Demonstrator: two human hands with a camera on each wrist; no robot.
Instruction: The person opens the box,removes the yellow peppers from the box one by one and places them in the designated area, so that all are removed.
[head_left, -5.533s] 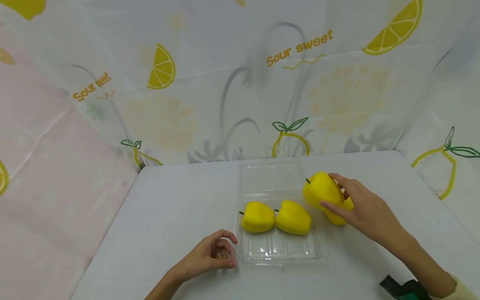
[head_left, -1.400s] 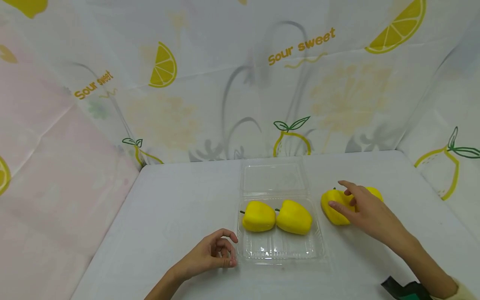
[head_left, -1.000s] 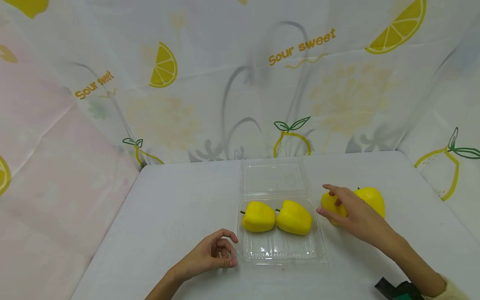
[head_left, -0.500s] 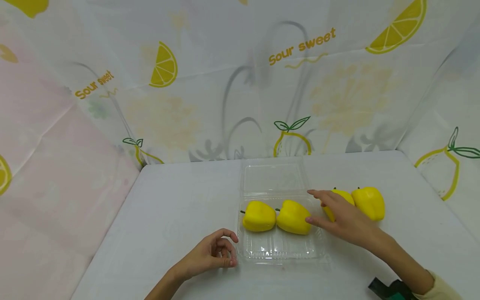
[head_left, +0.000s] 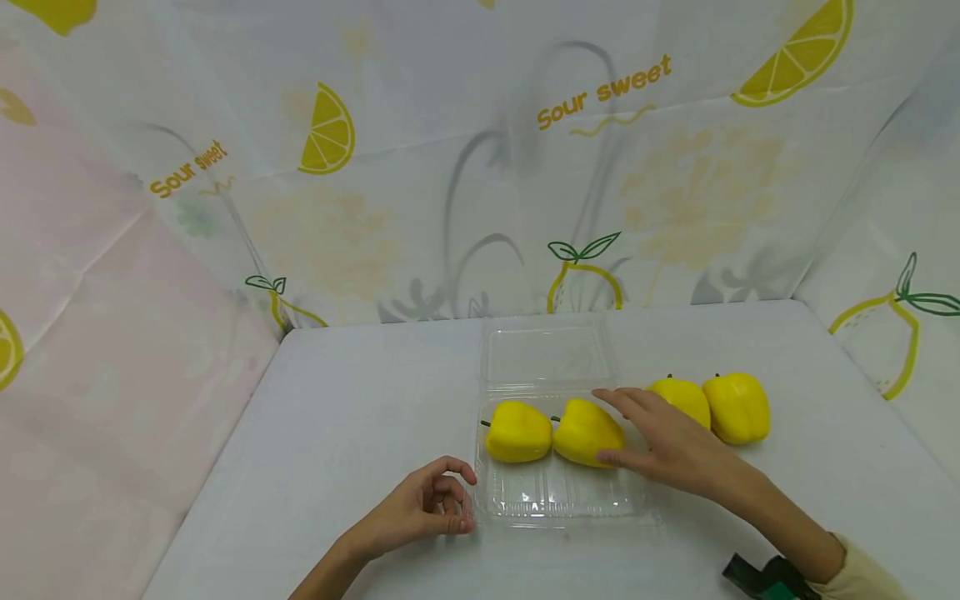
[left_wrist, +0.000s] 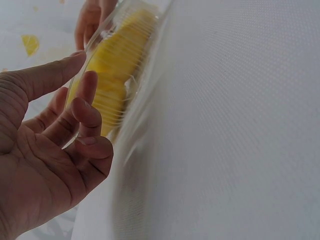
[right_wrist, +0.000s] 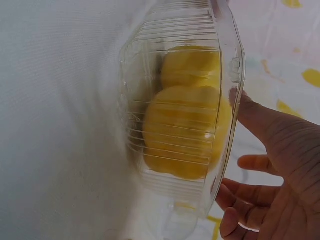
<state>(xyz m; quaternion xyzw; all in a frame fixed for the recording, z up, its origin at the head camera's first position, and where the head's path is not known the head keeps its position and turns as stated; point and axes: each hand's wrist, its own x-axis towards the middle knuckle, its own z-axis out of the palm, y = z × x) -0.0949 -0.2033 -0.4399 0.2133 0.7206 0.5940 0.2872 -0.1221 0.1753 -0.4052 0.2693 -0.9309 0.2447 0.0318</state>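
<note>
A clear plastic clamshell box [head_left: 558, 500] lies with its lid [head_left: 547, 357] folded back. Two yellow bell peppers with green stems sit side by side in its tray, the left pepper [head_left: 517, 432] and the right pepper [head_left: 587, 432]. My right hand [head_left: 667, 437] reaches over the box's right side, thumb and fingers spread at the right pepper's edge. In the right wrist view the fingers [right_wrist: 250, 200] are just outside the clear rim. My left hand [head_left: 420, 510] stays at the box's left edge, fingers loosely bent, fingertips right at the rim [left_wrist: 92, 45].
Two more yellow bell peppers, the nearer one [head_left: 684, 400] and the farther one [head_left: 738, 408], stand on the white table [head_left: 360, 400] right of the box. A lemon-print cloth [head_left: 420, 208] hangs behind. A black-and-green object [head_left: 772, 579] is beside my right sleeve.
Earlier my right hand held a pepper near the box; that pepper now stands on the table at right. The hand has since moved left to the box. My left hand keeps its place.
</note>
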